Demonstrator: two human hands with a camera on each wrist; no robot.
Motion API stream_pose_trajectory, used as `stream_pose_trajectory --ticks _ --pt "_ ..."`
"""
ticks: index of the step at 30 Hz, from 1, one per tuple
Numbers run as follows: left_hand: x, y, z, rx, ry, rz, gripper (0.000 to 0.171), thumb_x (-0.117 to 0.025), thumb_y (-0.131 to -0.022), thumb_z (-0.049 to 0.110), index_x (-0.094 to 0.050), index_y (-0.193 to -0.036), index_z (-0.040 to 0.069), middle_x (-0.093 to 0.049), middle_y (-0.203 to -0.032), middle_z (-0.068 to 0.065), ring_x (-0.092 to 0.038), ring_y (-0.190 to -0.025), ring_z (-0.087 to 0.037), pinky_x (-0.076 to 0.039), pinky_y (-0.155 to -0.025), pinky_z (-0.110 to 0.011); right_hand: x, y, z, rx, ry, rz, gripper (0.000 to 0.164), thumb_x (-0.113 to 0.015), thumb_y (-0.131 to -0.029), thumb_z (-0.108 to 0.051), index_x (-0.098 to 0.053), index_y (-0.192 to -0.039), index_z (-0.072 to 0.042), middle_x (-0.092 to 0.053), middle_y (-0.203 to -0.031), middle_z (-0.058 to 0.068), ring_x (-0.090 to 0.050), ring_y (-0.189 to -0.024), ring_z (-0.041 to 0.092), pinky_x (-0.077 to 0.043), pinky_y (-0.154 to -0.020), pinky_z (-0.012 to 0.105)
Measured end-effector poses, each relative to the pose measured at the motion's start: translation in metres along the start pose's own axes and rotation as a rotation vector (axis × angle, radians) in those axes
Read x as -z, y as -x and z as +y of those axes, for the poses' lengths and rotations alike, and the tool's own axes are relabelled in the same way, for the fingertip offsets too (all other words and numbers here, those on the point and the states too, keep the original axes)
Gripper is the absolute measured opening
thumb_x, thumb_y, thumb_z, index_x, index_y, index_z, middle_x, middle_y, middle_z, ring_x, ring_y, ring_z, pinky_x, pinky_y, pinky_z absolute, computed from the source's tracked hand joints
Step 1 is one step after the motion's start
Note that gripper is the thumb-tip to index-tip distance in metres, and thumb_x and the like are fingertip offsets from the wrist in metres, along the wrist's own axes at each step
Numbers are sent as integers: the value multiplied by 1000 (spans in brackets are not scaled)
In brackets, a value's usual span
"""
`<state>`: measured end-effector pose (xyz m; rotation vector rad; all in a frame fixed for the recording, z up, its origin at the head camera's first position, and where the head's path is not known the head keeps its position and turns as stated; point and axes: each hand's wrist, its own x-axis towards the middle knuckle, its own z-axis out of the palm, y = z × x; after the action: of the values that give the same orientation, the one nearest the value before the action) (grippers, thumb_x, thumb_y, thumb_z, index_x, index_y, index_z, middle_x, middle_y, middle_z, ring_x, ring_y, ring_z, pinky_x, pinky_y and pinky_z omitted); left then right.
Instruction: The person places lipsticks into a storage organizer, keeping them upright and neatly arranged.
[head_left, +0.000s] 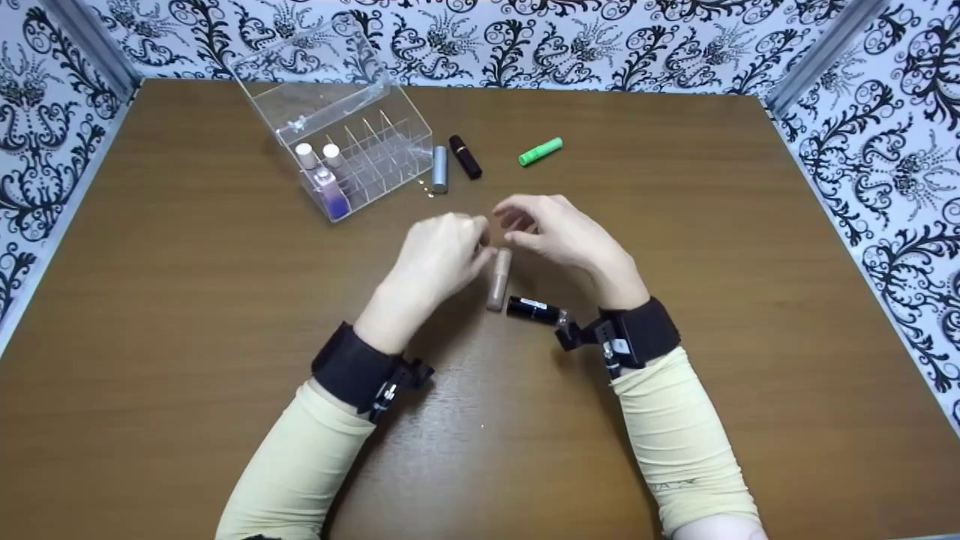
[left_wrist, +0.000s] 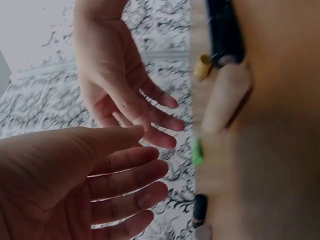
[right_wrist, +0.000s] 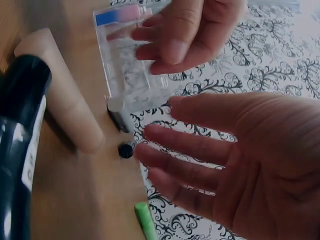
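Note:
My left hand (head_left: 446,251) hovers over the middle of the table, its fingers loosely extended and nothing in them, as the left wrist view shows. Facing it is my right hand (head_left: 570,232), palm inward, fingers relaxed and apart, also holding nothing. Just below the fingertips a beige tube (head_left: 499,280) lies on the table. A black tube (head_left: 532,310) with a white label and a clear end lies beside it, near the right wrist strap. In the right wrist view the beige tube (right_wrist: 70,95) and the black tube (right_wrist: 22,130) lie left of the hands.
An open clear compartment box (head_left: 360,150) stands at the back left, with white-capped bottles (head_left: 330,191) in its left end. Beside it lie a grey-blue tube (head_left: 439,169) and a black lipstick tube (head_left: 466,157). A green tube (head_left: 540,151) lies further right. Patterned walls border the table.

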<state>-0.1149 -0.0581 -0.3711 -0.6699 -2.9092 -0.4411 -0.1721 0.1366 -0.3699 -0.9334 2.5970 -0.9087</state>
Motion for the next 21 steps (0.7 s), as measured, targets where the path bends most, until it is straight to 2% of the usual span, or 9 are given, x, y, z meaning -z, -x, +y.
stream_pose_trajectory --ticks 4,8,13,21 --pt "-11 -2 5 8 24 -123 27 -66 -98 32 -73 -99 6 -74 -93 -13 -71 -86 -33 -59 -73 -48 -1 0 6 -29 80 -86 32 -66 -95 -2 -67 -127 -2 -72 -115 15 -68 -108 29 -54 -92 42" --pt "-19 -2 8 39 13 -183 30 -67 -97 35 -72 -98 5 -73 -95 -17 -71 -89 -38 -58 -74 -52 -6 -2 9 -48 144 -128 32 -69 -93 -1 -69 -125 -3 -72 -114 14 -67 -107 30 -53 -91 43" --pt "-27 -1 9 81 5 -209 35 -68 -95 36 -70 -103 2 -72 -99 -20 -71 -92 -41 -58 -76 -54 -14 -3 9 -42 179 -158 36 -66 -89 5 -70 -124 -3 -70 -115 14 -63 -107 30 -51 -92 42" --pt "-35 1 10 59 34 -178 35 -68 -95 33 -67 -97 -2 -71 -94 -22 -70 -88 -43 -57 -73 -55 -21 -4 11 -11 227 -153 36 -67 -85 10 -72 -119 -2 -69 -109 14 -61 -106 31 -49 -93 43"
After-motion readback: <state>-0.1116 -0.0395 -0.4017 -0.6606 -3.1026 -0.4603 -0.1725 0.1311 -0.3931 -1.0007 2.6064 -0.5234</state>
